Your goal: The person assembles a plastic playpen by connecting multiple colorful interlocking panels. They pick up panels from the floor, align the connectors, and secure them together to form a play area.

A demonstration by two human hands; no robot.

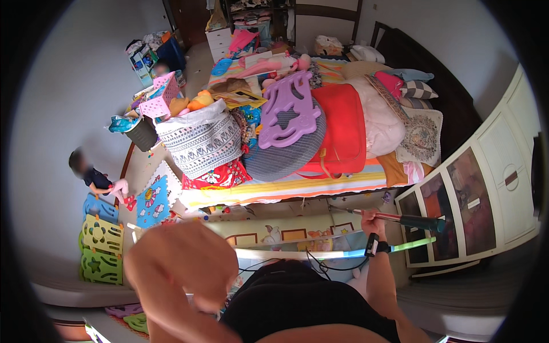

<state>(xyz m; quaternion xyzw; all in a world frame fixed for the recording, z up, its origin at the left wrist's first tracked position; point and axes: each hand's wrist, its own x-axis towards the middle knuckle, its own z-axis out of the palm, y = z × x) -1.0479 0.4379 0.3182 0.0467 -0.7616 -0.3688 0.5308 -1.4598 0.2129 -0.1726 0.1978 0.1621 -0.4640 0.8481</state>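
Note:
My left hand (191,266) is large and close in the lower left, its back turned up. Its fingers curl downward, and whatever they may hold is hidden. On the right, my right hand (373,222) is closed round a long screwdriver (412,220) with a thin metal shaft, a reddish middle and a thick black handle end. It points left, lying nearly level. Below that hand runs a padded rail (320,254), white, blue and green, edging a cartoon-printed fabric panel (274,233). A black device is strapped to my right wrist.
Ahead stands a bed piled with a patterned bag (200,140), a purple plastic panel (290,111) and a red case (341,128). A child (100,180) sits at left beside colourful plastic panels (102,240). Another person is farther back. A white cabinet (486,183) stands right; black cables hang near my waist.

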